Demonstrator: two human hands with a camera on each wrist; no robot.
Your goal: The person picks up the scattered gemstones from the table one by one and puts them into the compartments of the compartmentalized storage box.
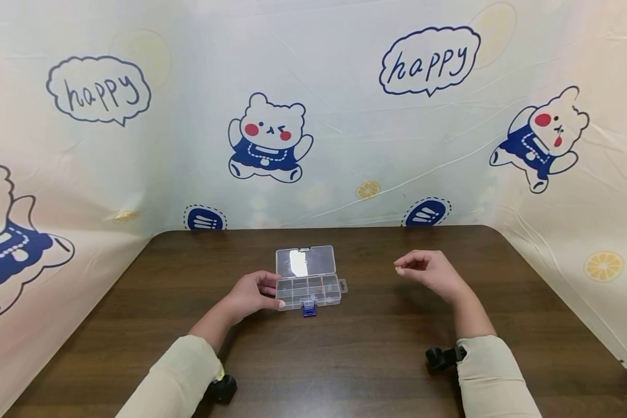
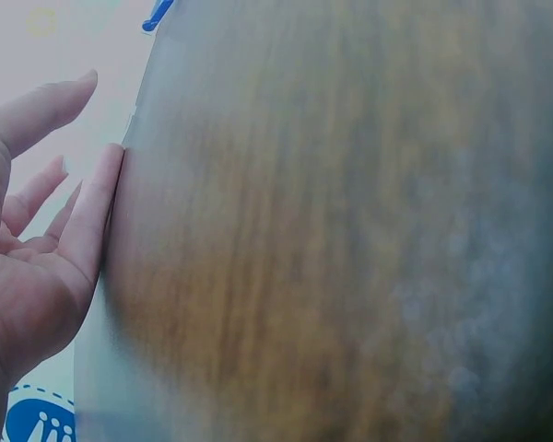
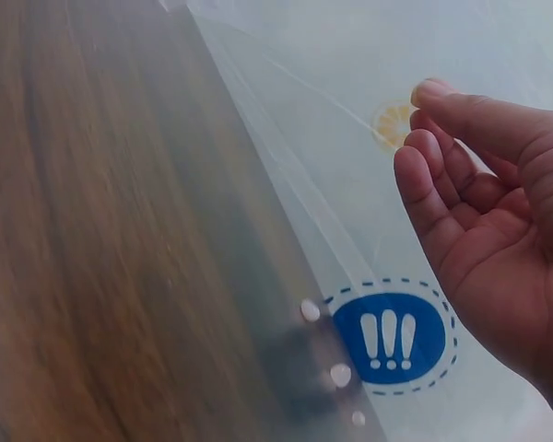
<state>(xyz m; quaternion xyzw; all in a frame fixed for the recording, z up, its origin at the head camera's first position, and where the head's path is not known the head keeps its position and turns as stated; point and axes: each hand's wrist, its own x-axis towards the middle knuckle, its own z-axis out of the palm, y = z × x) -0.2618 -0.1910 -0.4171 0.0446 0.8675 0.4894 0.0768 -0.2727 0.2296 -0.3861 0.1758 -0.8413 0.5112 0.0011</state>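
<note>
A clear plastic compartment box (image 1: 292,302) lies on the table with its lid (image 1: 319,262) tilted back and a blue latch (image 1: 309,308) at its front. My left hand (image 1: 247,299) holds the box's left end, thumb at the front corner and fingers farther back. Only the blue latch (image 2: 157,13) shows at the top of the left wrist view. To the right of the box, my right hand (image 1: 432,273) is raised above the table and pinches a tiny yellowish piece (image 1: 397,268) between thumb and fingertips. Its exact kind is too small to tell.
The brown wooden table (image 1: 345,360) reaches back to a printed cloth (image 1: 345,145) with bears and "happy" bubbles. A tiny reddish speck (image 1: 321,287) shows inside the box. Dark wrist devices are worn at both cuffs.
</note>
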